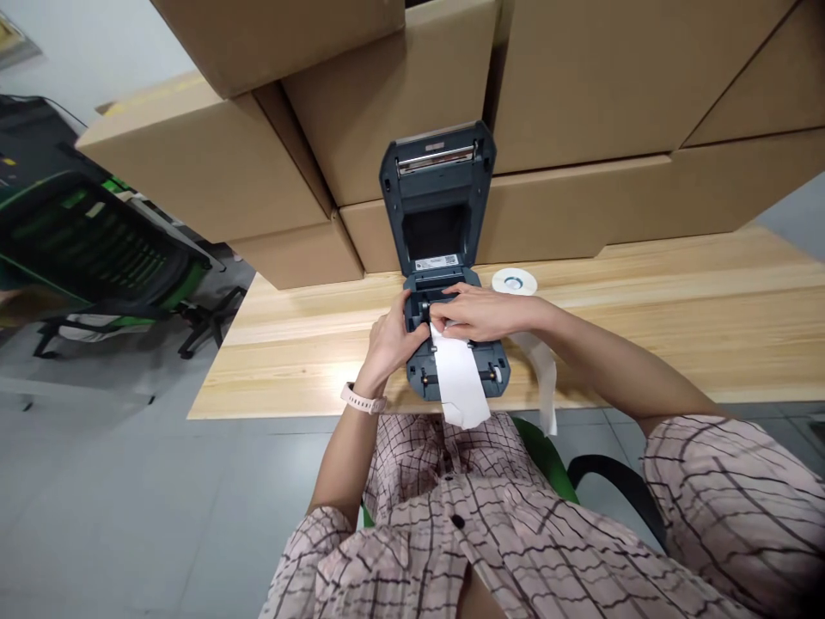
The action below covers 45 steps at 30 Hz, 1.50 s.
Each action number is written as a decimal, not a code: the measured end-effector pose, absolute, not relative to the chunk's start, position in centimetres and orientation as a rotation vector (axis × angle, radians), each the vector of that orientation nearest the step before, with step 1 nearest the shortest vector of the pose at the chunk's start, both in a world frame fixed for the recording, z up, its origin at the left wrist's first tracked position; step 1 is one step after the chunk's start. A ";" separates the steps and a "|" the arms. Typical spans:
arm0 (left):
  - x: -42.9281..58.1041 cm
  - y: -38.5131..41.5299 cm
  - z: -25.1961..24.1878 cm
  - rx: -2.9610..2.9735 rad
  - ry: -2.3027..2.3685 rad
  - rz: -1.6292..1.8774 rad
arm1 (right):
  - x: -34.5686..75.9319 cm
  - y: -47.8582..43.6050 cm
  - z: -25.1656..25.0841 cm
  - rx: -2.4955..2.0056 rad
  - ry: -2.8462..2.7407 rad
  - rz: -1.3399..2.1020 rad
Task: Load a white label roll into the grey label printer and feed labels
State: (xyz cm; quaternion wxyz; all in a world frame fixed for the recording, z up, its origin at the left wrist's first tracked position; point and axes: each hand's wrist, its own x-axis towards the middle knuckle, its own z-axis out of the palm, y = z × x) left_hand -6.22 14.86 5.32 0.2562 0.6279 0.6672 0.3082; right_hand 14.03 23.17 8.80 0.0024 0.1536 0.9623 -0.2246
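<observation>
A dark grey label printer (438,215) stands on the wooden table (644,327) with its lid swung up. My left hand (392,337) grips the printer's left side, fingers curled at the roll bay. My right hand (480,311) lies across the open bay, fingers pressed on the white label paper (459,378) that runs out over the front and hangs past the table edge. A second white strip (545,378) hangs from under my right wrist. A small white paper roll (514,280) lies flat on the table just right of the printer.
Large cardboard boxes (580,129) are stacked behind the printer along the table's back. A green and black office chair (96,249) stands at the left on the grey floor. I sit on a green chair (547,456) at the table's front edge.
</observation>
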 end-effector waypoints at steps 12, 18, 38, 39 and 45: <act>-7.1 14.3 4.0 1.602 1.609 0.975 | 26.5 21.4 10.1 0.375 3.254 -1.827; -7.0 14.2 3.8 1.565 1.619 1.005 | 34.7 19.7 2.8 1.182 3.224 -1.956; -6.4 13.8 3.6 1.635 1.740 0.934 | 26.5 29.5 3.9 1.130 2.595 -1.885; -6.4 13.7 3.6 1.618 1.739 0.942 | 25.6 29.6 4.1 1.070 2.620 -1.876; -6.4 13.7 3.0 1.566 1.710 1.014 | 24.7 28.7 7.4 0.993 2.941 -1.679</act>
